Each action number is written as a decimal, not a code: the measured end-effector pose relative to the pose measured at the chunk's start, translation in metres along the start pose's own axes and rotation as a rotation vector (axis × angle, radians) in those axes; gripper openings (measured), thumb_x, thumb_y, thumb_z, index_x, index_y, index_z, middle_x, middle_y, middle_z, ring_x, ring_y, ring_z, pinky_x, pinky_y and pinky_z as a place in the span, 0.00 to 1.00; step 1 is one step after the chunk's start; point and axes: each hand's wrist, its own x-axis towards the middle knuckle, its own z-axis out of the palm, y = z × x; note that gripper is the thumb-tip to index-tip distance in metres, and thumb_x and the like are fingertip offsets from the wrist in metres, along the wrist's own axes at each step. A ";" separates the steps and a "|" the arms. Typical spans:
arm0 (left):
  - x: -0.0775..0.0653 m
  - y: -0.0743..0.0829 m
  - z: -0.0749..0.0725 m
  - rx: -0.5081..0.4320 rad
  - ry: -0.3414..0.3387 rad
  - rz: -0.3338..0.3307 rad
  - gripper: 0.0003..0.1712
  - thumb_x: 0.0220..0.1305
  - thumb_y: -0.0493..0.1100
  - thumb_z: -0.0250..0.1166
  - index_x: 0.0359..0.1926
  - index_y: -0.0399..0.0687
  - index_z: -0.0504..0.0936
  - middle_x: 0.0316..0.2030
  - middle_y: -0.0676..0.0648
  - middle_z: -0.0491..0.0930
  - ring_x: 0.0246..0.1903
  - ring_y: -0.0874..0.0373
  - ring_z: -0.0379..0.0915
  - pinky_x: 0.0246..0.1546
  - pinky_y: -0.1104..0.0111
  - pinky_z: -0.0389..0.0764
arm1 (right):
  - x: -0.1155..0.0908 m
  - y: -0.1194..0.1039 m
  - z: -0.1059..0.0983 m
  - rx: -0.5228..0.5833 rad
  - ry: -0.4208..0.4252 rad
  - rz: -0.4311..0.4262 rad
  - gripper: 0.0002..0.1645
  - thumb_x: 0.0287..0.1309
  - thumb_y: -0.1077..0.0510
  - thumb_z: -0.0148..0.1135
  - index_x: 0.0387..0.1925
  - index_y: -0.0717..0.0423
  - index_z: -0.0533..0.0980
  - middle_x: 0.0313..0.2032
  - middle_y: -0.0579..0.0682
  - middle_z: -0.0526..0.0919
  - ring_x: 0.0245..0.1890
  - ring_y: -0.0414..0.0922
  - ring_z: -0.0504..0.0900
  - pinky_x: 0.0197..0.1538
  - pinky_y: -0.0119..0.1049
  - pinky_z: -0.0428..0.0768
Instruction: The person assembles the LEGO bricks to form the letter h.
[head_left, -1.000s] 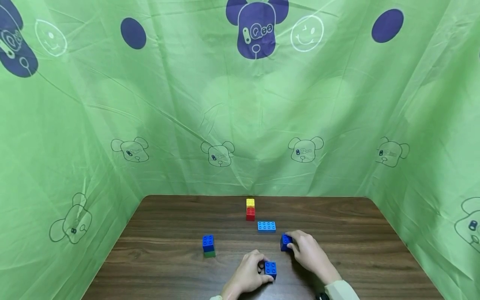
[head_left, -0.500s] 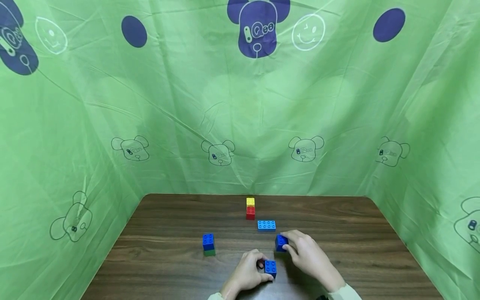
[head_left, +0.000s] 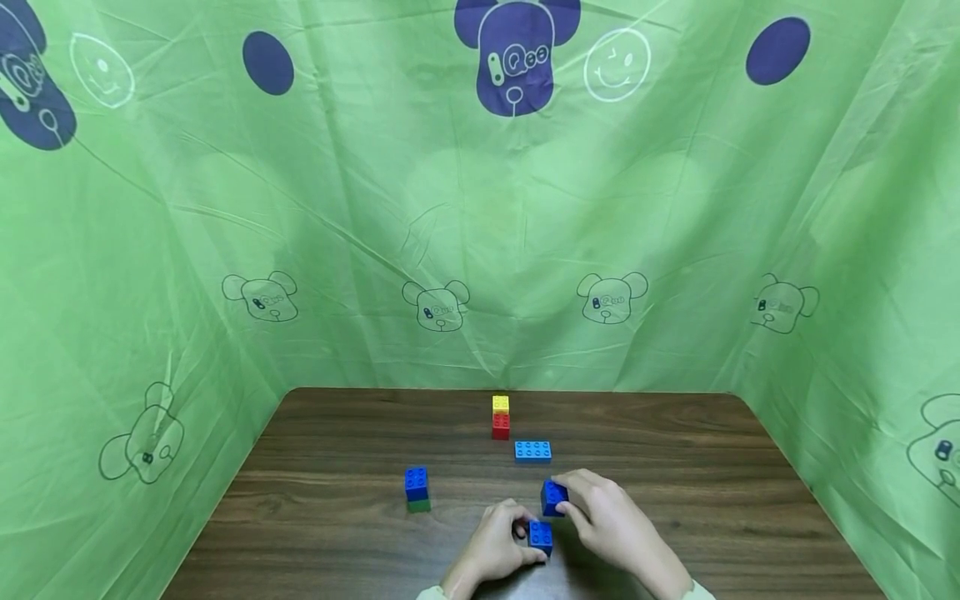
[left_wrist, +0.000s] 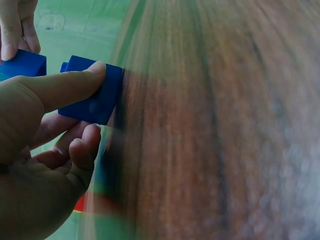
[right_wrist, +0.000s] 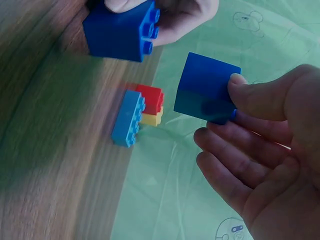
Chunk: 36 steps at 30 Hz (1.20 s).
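Near the front of the table, my left hand (head_left: 491, 546) pinches a dark blue building brick (head_left: 540, 537) between thumb and fingers. Its studs face up, and in the left wrist view this brick (left_wrist: 90, 105) sits at the tabletop. My right hand (head_left: 611, 521) pinches a second dark blue brick (head_left: 553, 497) just behind the first. In the right wrist view that second brick (right_wrist: 207, 87) is held off the table, higher than the left hand's brick (right_wrist: 114, 35). A gap separates the two bricks there.
A light blue long brick (head_left: 532, 452) lies behind the hands. Further back are a red brick (head_left: 501, 427) and a yellow brick (head_left: 500, 404). To the left, a blue brick (head_left: 416, 483) sits on a green brick (head_left: 419, 505). Green cloth (head_left: 510, 350) surrounds the wooden table (head_left: 322, 450).
My right hand has moved left and a little towards me with its blue brick, coming closer to the other blue brick. The left hand has stayed in place.
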 end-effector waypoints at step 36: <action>0.002 -0.001 0.002 0.018 0.014 0.039 0.17 0.45 0.44 0.83 0.26 0.55 0.80 0.26 0.56 0.72 0.29 0.69 0.63 0.31 0.77 0.66 | -0.010 -0.015 0.014 0.039 -0.142 -0.039 0.17 0.57 0.60 0.73 0.48 0.56 0.83 0.41 0.43 0.86 0.41 0.40 0.85 0.42 0.36 0.85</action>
